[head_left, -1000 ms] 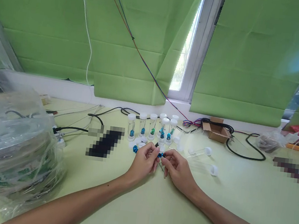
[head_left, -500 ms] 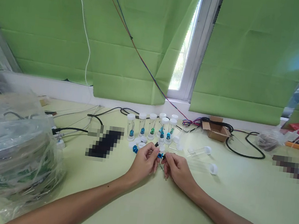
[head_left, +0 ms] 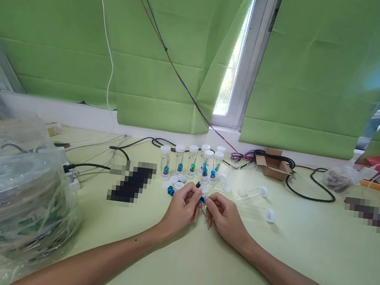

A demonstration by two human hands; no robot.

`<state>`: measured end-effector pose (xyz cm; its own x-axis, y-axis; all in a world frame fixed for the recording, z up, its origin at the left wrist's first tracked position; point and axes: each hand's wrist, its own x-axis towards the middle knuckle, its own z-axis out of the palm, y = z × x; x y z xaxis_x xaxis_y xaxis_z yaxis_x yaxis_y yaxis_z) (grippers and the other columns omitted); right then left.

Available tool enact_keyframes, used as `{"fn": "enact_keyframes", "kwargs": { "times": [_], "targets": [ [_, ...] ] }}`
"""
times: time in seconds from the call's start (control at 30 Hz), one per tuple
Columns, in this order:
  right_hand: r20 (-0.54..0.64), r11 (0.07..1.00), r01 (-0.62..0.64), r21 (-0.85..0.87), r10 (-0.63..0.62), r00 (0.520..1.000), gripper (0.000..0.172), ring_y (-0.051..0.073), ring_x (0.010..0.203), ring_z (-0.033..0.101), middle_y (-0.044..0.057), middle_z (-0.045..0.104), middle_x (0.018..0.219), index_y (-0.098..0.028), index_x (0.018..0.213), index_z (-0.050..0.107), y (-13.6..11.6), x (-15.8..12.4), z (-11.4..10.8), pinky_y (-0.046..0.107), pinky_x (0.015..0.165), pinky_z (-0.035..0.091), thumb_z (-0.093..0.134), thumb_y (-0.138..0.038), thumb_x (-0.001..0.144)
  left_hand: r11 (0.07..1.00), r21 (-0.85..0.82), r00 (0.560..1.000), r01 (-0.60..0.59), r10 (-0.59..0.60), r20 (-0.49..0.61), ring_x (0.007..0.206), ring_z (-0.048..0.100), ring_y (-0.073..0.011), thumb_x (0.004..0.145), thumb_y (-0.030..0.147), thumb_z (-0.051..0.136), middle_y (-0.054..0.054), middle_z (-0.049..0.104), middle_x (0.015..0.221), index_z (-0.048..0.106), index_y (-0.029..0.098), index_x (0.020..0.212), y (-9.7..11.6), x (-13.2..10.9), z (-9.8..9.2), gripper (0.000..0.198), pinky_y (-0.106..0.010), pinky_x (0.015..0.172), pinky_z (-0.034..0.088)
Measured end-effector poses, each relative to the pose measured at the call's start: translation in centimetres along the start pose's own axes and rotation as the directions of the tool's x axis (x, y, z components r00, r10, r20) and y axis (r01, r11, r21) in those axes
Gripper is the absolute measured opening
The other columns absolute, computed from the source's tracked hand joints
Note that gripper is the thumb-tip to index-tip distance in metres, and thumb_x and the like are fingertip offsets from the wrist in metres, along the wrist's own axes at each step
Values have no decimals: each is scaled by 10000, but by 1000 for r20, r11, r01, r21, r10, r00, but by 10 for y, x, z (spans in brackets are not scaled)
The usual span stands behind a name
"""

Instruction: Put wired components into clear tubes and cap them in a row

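Note:
My left hand is closed in a pinch on a small blue metal part. My right hand pinches at the right end of that same part, its fingertips almost meeting the left ones. Part of a thin rod points down between the hands. A small black piece shows just above my left fingertips. Left of that hand lies another blue part, beside loose white caps. Fingers hide most of the held part.
Several clear white-capped tubes stand behind the hands, holding blue or green parts and thin bent rods. Clear tubes lie at the right. Further off are a small cardboard box and black cables. A plastic-wrapped reel fills the left.
My right fingertips have shifted slightly left, closer in on the blue part. A dark end that showed at them before is now covered. The left hand keeps its hold.

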<state>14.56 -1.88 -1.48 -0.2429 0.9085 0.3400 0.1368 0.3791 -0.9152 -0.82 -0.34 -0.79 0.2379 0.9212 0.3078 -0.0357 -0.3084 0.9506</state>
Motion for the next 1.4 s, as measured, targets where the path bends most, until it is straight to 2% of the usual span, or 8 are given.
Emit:
{"fn": "enact_keyframes", "kwargs": {
  "times": [0.23,0.4,0.5,0.73,0.9,1.17,1.23,1.4],
  "targets": [
    [3,999,-43,-33,43,999,510,119,412,507,-24,523,480,-193,670,537,1,1,1,244,462,434,343,-558,969,999,35,1000,-11,10,29,375,440,-73,917,434,517,54,528,543,449,203,734,3,-4,1,303,-194,371,297],
    [3,999,-29,37,29,1000,313,115,455,532,-35,576,624,-204,920,553,3,1,1,235,440,443,499,-512,925,1000,21,1000,1,-1,-12,350,415,-77,912,442,528,76,487,471,425,209,724,3,-2,1,316,-197,374,298],
    [11,999,-15,48,14,1000,282,116,490,551,-35,591,695,-214,1017,537,3,1,1,240,458,465,609,-447,877,999,35,1000,-6,6,-15,341,397,-83,917,443,522,92,433,410,422,213,723,2,-2,1,317,-196,374,285],
    [31,999,-2,39,1,1000,235,109,498,543,-18,586,697,-197,911,565,3,0,0,241,468,465,547,-431,914,999,46,1000,-18,18,6,351,400,-74,919,427,525,87,458,435,442,207,730,0,-2,0,302,-195,381,284],
    [51,1000,-12,-13,13,999,368,108,443,519,-33,539,574,-194,757,553,3,-1,0,234,454,440,452,-491,949,999,36,999,-19,18,32,360,426,-71,919,427,527,76,492,493,454,200,740,1,-2,0,298,-193,373,295],
    [5,997,-38,-61,38,999,551,107,377,480,-28,504,406,-192,601,534,6,2,1,233,472,419,351,-557,969,999,29,999,-29,27,42,370,454,-70,919,416,530,59,541,544,453,197,736,1,-3,0,296,-194,386,318],
    [-14,998,-55,-32,54,998,516,107,379,483,-32,516,438,-193,648,537,5,1,2,230,447,411,362,-562,963,1000,16,1000,-20,20,22,361,450,-71,914,421,535,60,542,536,445,198,728,0,-2,0,304,-196,387,325],
    [-6,996,-45,72,46,999,308,113,440,511,-58,551,597,-212,977,528,1,0,2,229,422,435,539,-509,900,1000,14,999,-16,17,-29,348,437,-83,906,433,540,74,499,475,437,207,722,2,-1,0,309,-199,377,314]
  ]
}}
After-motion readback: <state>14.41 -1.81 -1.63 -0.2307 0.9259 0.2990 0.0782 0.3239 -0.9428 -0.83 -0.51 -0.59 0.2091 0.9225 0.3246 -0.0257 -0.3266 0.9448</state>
